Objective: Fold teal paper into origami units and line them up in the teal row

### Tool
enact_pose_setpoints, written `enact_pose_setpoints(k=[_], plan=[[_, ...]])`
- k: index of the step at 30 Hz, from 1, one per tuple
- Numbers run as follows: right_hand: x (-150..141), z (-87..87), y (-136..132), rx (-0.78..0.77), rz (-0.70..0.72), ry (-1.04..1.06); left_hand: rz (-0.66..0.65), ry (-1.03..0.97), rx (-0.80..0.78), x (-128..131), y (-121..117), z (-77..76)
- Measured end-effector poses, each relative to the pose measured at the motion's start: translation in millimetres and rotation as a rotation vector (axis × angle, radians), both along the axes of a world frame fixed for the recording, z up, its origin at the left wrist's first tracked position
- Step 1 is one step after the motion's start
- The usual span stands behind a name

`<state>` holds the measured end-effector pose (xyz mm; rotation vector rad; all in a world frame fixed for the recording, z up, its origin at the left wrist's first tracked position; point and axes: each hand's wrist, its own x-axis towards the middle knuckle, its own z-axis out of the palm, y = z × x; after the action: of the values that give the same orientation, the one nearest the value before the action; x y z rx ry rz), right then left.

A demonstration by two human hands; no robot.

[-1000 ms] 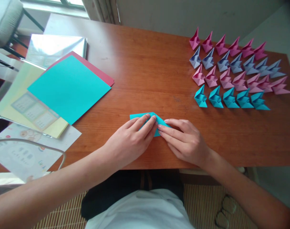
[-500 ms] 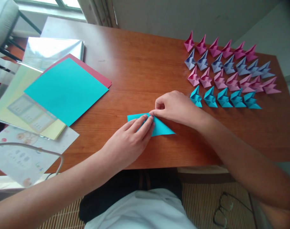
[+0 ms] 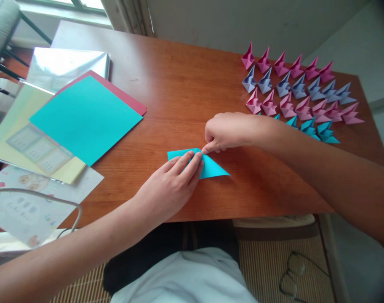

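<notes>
A folded turquoise sheet of paper [image 3: 212,167] lies near the front edge of the table, with a pointed corner toward the right. My left hand [image 3: 179,179] rests on it, fingers stretched flat and pressing it down, hiding much of its left half. My right hand [image 3: 225,132] is closed, its fingers curled in. One of its digits presses on the paper's upper right folded edge, close to my left fingertips. I see nothing held inside the curled fingers.
Rows of folded paper pieces [image 3: 286,105] in magenta, lilac, pink and turquoise stand at right; my right forearm partly covers the turquoise row. At left lie a large turquoise sheet [image 3: 87,120], red paper [image 3: 122,94], yellow sheets, a printed sheet and a cable [image 3: 37,192].
My right hand has turned, its wrist and forearm rising to cover part of the turquoise row; its fingertip stays at the fold. My left hand stays on the paper. The view shifts slightly.
</notes>
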<state>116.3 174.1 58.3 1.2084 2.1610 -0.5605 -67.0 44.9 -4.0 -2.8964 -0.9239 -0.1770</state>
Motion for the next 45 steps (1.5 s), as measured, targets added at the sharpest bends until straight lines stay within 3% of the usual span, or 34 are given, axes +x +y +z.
enact_pose_setpoints(k=[7,14,22,26,29,32,35,38,40,45], plan=[[3.8,-1.2,1.0,-0.247,0.046,-0.084,-0.004,-0.022,0.041,0.7,1.0,0.0],[25.3,0.2,-16.2,-0.314,-0.013,-0.118,-0.036,0.011,0.049,1.0,4.4,6.2],[22.2,4.6,-26.9,-0.267,-0.093,-0.178,-0.044,0.035,0.037,0.9,6.6,7.1],[18.6,10.1,-30.5,-0.202,0.022,-0.294,-0.034,0.024,-0.007,-0.2,7.5,8.2],[30.9,12.3,-36.6,-0.111,0.077,-0.248,-0.012,0.019,-0.078,-0.9,6.3,8.9],[50.4,9.3,-50.4,-0.041,-0.058,-0.042,0.009,0.006,-0.114,-0.6,3.2,8.8],[59.3,-1.6,-75.2,0.156,-0.258,0.257,0.018,-0.006,-0.114,0.7,0.6,8.4],[53.4,-18.7,-106.0,0.373,-0.463,0.341,0.027,-0.014,-0.130,1.8,0.8,8.2],[47.3,-30.5,-124.2,0.474,-0.504,0.373,0.035,-0.023,-0.149,2.3,2.0,8.0],[40.1,-46.9,-151.2,0.501,-0.662,0.664,0.054,-0.127,-0.182,4.1,2.8,9.8]])
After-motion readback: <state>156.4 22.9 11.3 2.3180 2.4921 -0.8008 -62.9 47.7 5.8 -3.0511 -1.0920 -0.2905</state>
